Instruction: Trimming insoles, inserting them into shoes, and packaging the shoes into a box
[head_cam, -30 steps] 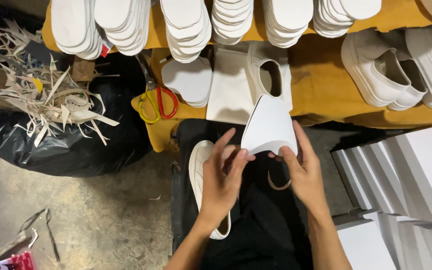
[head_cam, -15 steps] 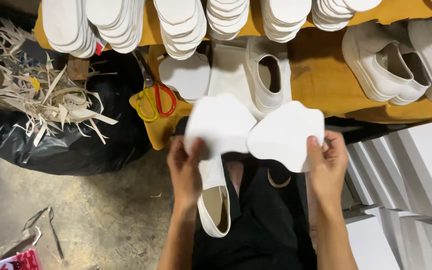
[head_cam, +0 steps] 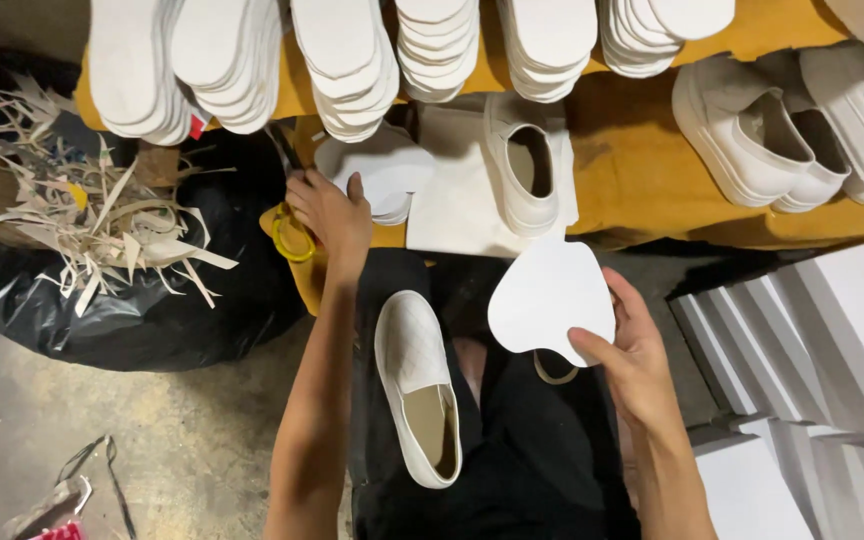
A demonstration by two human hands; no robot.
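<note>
**Right hand holds cut white piece, left hand at scissors**

The right hand (head_cam: 632,360) pinches a flat white cut piece (head_cam: 550,297) by its near right edge, thumb on top, fingers behind; the piece hangs in the air over the lap, right of a white slip-on shoe (head_cam: 417,385) lying on the dark lap. The left hand (head_cam: 330,212) is stretched far-left to the worktop (head_cam: 642,170) edge, fingers curled over yellow-handled scissors (head_cam: 290,240); whether it grips them I cannot tell.

Handling, as a judgement: the piece looks thin, light and bendy, probably fabric or foam sheet, not fragile; it would flop if held by one corner, so an edge pinch with the fingers spread under it suits. Surface looks matte, likely not slippery.

Containers: a black bag (head_cam: 122,300) at left, heaped with pale strip offcuts (head_cam: 82,215). White boxes (head_cam: 812,330) at right, contents not visible. Stacks of white insoles (head_cam: 352,60) line the far worktop, with white shoes (head_cam: 782,130) at far right.
</note>
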